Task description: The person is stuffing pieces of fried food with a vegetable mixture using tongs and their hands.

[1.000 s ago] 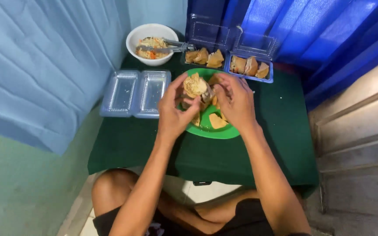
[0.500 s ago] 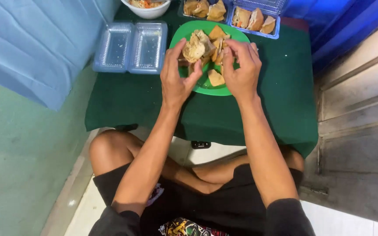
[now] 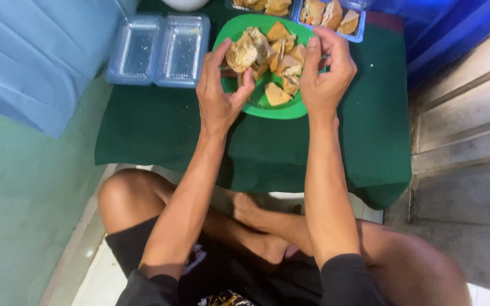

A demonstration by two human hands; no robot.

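**Both hands over green plate, left holds a tofu piece**

Left hand (image 3: 219, 96) is raised over the near-left edge of the green plate (image 3: 256, 105), fingers and thumb closed around a fried tofu piece (image 3: 241, 54). Right hand (image 3: 324, 73) sits at the plate's right side, fingers curled narrow, tips just beside the tofu pile (image 3: 282, 62); cannot tell if it actually grips anything. Plate rests on a low table with a dark green cloth (image 3: 160, 124). An empty clear hinged container (image 3: 159, 50) lies open to the left of the plate, apart from it. A blue-rimmed tray of more pieces (image 3: 331, 14) is just beyond the plate, at the top edge. The person sits cross-legged below the table.
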